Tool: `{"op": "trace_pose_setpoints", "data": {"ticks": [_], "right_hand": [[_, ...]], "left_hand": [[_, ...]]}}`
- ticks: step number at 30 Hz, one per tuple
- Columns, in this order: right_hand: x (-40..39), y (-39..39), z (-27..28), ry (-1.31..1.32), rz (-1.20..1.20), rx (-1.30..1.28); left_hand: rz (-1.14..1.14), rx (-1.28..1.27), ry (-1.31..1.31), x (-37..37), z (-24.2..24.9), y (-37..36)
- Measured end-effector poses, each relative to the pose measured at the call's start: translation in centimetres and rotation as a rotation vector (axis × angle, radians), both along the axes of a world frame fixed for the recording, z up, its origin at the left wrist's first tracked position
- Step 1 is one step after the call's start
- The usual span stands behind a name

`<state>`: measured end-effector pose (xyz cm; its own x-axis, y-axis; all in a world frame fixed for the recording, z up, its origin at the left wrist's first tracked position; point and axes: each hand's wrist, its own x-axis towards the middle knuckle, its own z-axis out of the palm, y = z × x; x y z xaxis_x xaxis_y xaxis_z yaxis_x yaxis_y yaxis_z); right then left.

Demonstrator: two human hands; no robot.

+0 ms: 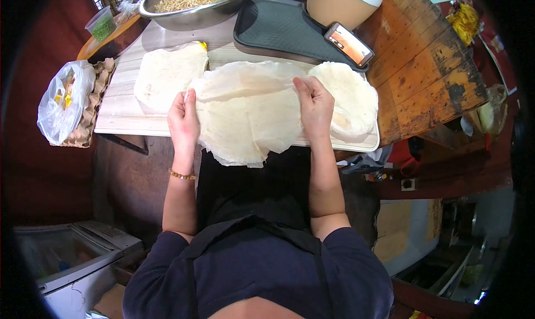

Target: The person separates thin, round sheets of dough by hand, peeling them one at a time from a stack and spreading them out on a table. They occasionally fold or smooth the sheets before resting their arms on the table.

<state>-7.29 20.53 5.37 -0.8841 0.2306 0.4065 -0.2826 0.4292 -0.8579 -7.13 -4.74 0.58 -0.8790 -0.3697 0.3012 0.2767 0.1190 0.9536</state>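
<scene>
A thin, pale round wrapper sheet [248,115] hangs stretched between my two hands over the table's front edge, its lower rim ragged and drooping. My left hand [183,115] pinches its left side, thumb on top. On the opposite side my right hand [315,103] pinches it the same way. Behind my left hand lies a stack of whitish wrappers [170,74], with a bit of yellow at its far corner. Another pile of round wrappers [351,99] rests just right of my right hand.
A steel bowl [192,21] of shredded filling stands at the back, beside a dark tray [276,29] with a phone [349,45] on its right corner. Left are a plastic bag [67,101] on egg cartons [95,104] and a green-filled cup [101,25]. A tan container [340,7] stands behind.
</scene>
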Motion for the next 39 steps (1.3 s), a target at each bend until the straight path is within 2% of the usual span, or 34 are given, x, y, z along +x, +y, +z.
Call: {"op": "trace_pose_setpoints", "data": {"ticks": [9, 19, 24, 27, 31, 33, 39], "right_hand": [[-0.1, 2.4, -0.5, 0.021, -0.112, 0.078], [0.5, 4.3, 0.2, 0.096, -0.142, -0.041], [0.9, 4.3, 0.2, 0.121, -0.242, -0.063], [0.6, 4.6, -0.2, 0.128, -0.222, -0.136], [0.3, 5.1, -1.0, 0.152, -0.222, -0.131], [0.8, 5.2, -0.5, 0.101, -0.299, -0.067], [1.1, 6.0, 0.8, 0.153, -0.199, -0.087]], "left_hand": [[0.022, -0.032, -0.033, 0.1, 0.0, -1.0], [0.053, 0.028, -0.007, 0.0, -0.3, -1.9], [0.179, -0.031, 0.000, 0.2, 0.2, -1.7], [0.199, 0.005, 0.011, 0.0, 0.0, -1.8], [0.228, -0.089, 0.004, -0.3, -0.8, -2.4], [0.224, -0.089, -0.026, -0.2, -0.6, -2.6], [0.156, -0.065, -0.032, -0.7, -1.2, -4.5]]}}
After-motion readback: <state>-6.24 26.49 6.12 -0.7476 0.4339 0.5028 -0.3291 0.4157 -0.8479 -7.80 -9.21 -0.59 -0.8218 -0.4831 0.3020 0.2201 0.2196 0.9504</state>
